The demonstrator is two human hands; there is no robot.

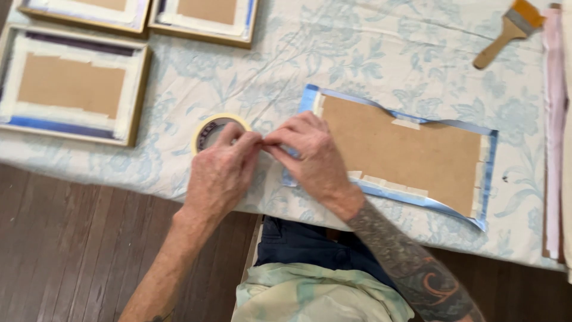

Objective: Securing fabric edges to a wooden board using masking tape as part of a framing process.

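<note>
My left hand [219, 173] and my right hand [313, 156] meet fingertip to fingertip just in front of a roll of cream masking tape [210, 127]. The fingers of both pinch at what looks like the tape's loose end, which they mostly hide. To the right lies a brown backing board [411, 152] on blue fabric, its edges held by short strips of tape. My right hand rests over the board's left edge.
A floral cloth [357, 48] covers the table. Three framed boards with taped backs lie at the left and back [71, 83] [205, 18] [86, 11]. A wooden-handled paintbrush [509, 30] lies at the back right. Pink strips [554, 119] run along the right edge.
</note>
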